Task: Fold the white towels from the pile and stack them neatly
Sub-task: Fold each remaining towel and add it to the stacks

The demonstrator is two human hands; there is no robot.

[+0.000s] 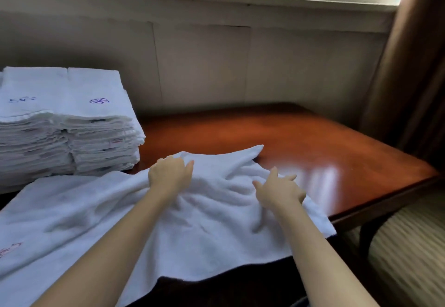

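Note:
A white towel lies spread and wrinkled across the front of the wooden table, its near edge hanging over the table's front. My left hand grips the towel's far edge, fingers curled into the cloth. My right hand rests on the towel near its right side with fingers spread and nearly straight. A tall stack of folded white towels with purple embroidered marks stands at the back left of the table.
A panelled wall and window sill run behind the table. A brown curtain hangs at the right. A striped upholstered chair seat sits below the table's right edge. Bare tabletop shows to the right of the towel.

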